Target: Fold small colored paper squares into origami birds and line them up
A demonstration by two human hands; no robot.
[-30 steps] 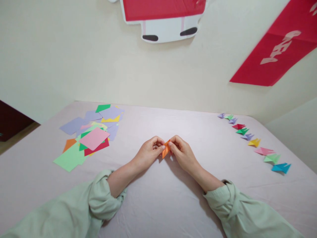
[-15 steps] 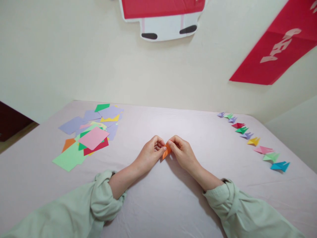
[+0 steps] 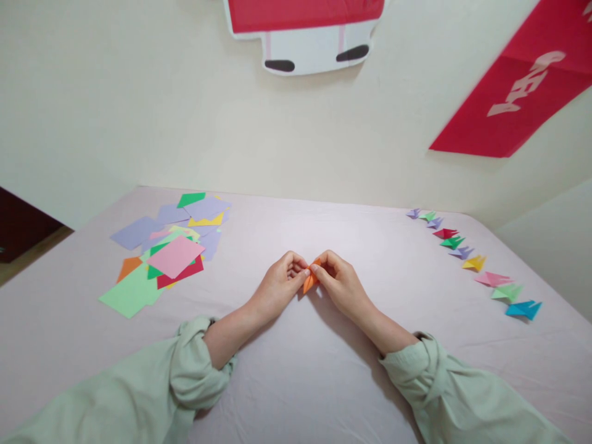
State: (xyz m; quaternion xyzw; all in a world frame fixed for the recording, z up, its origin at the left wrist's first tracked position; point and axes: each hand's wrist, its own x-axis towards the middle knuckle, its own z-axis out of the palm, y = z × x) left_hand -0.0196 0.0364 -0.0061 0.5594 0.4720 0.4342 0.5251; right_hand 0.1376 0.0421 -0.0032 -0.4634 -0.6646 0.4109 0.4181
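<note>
A small folded orange paper piece [image 3: 309, 282] sits between my two hands at the middle of the pale pink table [image 3: 296, 382]. My left hand [image 3: 280, 285] pinches its left side with fingers curled. My right hand [image 3: 340, 282] pinches its right side in the same way. Both wrists rest on the table. Most of the orange piece is hidden by my fingertips.
A loose pile of coloured paper squares [image 3: 169, 253] lies at the left. A curved row of several small folded paper figures [image 3: 467, 259] runs along the right edge, ending in a blue one [image 3: 522, 308]. Red banners hang on the wall behind.
My fingers have shifted slightly on the orange piece, which stays at the same spot between both hands. Nothing else has moved.
</note>
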